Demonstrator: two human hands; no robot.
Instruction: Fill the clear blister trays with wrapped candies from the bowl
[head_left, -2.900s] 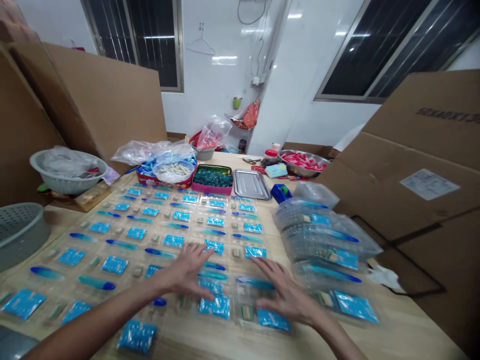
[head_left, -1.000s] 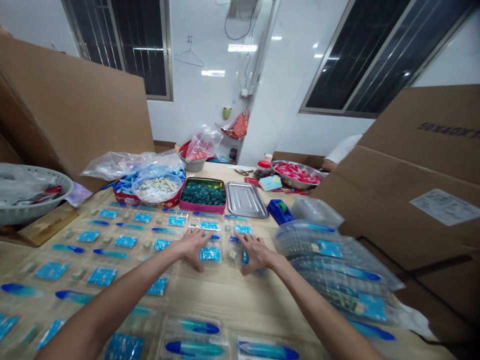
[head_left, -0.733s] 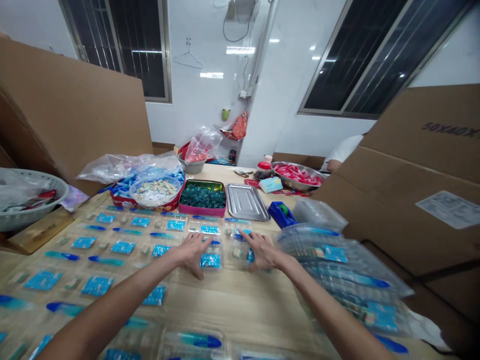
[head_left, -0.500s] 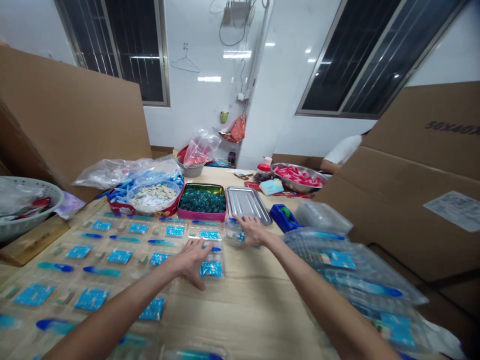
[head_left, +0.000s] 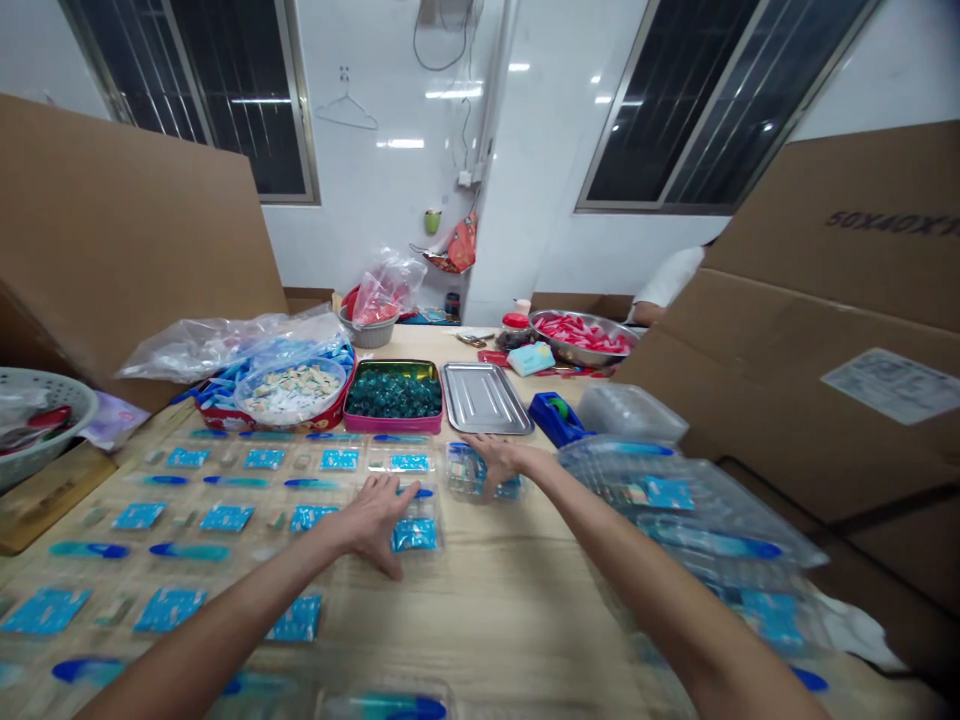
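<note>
My right hand (head_left: 499,465) lies over a clear plastic blister tray (head_left: 469,472), holding it at the table's middle, just below the steel tray. My left hand (head_left: 367,525) rests with spread fingers on the wooden table (head_left: 487,610), touching the edge of another clear tray with a blue packet (head_left: 415,535). To the left, rows of blue packets (head_left: 226,517) and blue-capped tubes (head_left: 189,551) lie in clear trays. A stack of filled clear trays (head_left: 694,515) sits to the right of my right forearm.
Along the table's far side stand a pink tin of teal pieces (head_left: 393,393), a steel tray (head_left: 484,398), a red tin (head_left: 217,420) and a blue tape dispenser (head_left: 553,418). Large cardboard sheets (head_left: 825,300) stand at the right. A person in a white sleeve (head_left: 664,290) is behind them.
My right hand and its clear tray have slid slightly farther away, toward the steel tray. My left hand has barely shifted, and the view has swung a little.
</note>
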